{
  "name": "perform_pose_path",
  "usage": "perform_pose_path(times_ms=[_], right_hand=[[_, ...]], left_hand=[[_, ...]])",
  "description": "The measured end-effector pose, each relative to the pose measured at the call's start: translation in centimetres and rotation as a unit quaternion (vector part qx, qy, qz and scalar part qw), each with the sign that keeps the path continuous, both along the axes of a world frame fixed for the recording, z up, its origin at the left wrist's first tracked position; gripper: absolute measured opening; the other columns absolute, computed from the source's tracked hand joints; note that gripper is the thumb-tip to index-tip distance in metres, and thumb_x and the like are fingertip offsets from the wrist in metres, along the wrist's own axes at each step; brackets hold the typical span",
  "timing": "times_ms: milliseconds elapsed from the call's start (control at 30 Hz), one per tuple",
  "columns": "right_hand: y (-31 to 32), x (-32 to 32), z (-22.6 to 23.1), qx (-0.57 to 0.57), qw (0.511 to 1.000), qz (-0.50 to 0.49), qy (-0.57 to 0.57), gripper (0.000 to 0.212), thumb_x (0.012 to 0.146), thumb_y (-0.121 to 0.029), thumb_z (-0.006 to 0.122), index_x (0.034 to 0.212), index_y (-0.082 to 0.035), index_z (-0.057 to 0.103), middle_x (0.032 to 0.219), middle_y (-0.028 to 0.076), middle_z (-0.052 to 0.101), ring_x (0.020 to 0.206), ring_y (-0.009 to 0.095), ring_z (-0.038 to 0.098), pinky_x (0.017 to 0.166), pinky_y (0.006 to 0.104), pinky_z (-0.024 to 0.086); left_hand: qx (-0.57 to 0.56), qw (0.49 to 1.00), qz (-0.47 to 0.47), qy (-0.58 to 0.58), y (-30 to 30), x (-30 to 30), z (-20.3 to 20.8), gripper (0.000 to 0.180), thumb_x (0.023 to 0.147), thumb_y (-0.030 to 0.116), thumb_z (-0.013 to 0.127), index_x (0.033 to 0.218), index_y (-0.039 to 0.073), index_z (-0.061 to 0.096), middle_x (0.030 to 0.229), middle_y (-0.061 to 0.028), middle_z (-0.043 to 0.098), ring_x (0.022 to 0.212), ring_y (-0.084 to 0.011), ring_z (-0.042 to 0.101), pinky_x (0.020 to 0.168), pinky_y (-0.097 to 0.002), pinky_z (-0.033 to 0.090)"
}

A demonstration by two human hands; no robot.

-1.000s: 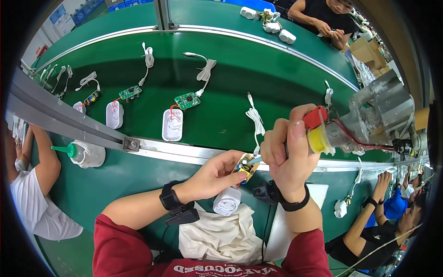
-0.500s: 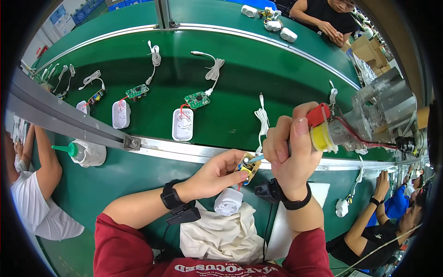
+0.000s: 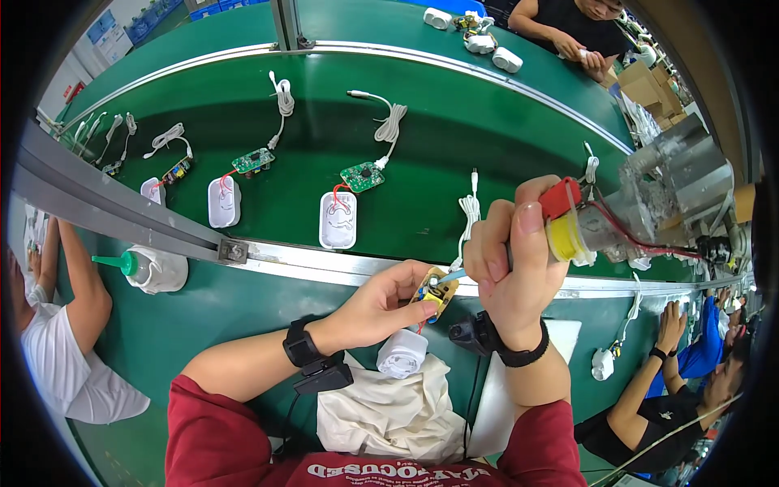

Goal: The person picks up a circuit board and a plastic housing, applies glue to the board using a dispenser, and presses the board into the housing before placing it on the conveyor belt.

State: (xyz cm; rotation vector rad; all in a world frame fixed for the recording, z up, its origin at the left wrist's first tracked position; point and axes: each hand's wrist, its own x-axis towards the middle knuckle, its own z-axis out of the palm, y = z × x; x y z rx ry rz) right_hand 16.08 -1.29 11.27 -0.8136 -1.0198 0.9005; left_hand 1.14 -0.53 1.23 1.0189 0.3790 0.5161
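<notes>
My left hand (image 3: 381,304) pinches the edge of a small circuit board (image 3: 435,295) with a yellow transformer and other parts facing up. Red wires run from the board to a white plastic charger housing (image 3: 402,354), which hangs below it over a cream cloth (image 3: 393,410). My right hand (image 3: 519,272) is wrapped round a glue dispenser (image 3: 571,239) with yellow tape and a red switch. Its thin blue nozzle (image 3: 454,276) points left, with the tip at the board's components. Whether anything flows from the tip cannot be made out.
Beyond the metal rail (image 3: 316,270), charger housings (image 3: 337,221) with wired boards and coiled white cables lie on the green belt (image 3: 284,178). A white bottle with green nozzle (image 3: 154,269) stands left. A white sheet (image 3: 523,381) lies near my right forearm. Co-workers sit around.
The housings, boards and cables on the belt have shifted slightly to the right. My hands, the board and the dispenser stay almost in place.
</notes>
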Motion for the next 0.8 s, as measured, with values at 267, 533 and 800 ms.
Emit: perform_pose_path(times_ms=[267, 533, 800], right_hand=[[-0.4, 0.9, 0.2, 0.002, 1.0, -0.005, -0.006, 0.021, 0.096, -0.027, 0.049, 0.093, -0.011, 0.036, 0.049, -0.001, 0.033, 0.037, 0.006, 0.026, 0.035, 0.0235, 0.021], [0.2, -0.6, 0.4, 0.009, 1.0, -0.013, -0.017, 0.023, 0.097, -0.028, 0.048, 0.1, -0.007, 0.041, 0.049, -0.002, 0.033, 0.037, 0.006, 0.027, 0.035, 0.0233, 0.022], [-0.1, -0.7, 1.8, -0.014, 0.998, -0.024, -0.053, 0.037, 0.097, -0.03, 0.046, 0.117, 0.0, 0.042, 0.049, -0.002, 0.032, 0.036, 0.006, 0.028, 0.034, 0.0229, 0.023]], left_hand=[[0.009, 1.0, 0.002, 0.007, -0.3, 0.8, 0.1, 0.034, 0.094, 0.009, 0.057, 0.125, 0.003, 0.046, 0.105, -0.0013, 0.059, 0.092, -0.0059, 0.056, 0.073, -0.0219, 0.048], [0.019, 1.0, 0.01, 0.003, 0.1, -0.6, -0.2, 0.034, 0.093, 0.009, 0.058, 0.124, 0.003, 0.046, 0.106, -0.0015, 0.058, 0.092, -0.0058, 0.055, 0.073, -0.0217, 0.048], [0.004, 1.0, -0.019, 0.019, 0.9, -0.1, 0.2, 0.033, 0.092, 0.007, 0.058, 0.123, 0.003, 0.047, 0.103, -0.001, 0.058, 0.089, -0.0054, 0.054, 0.072, -0.0219, 0.047]])
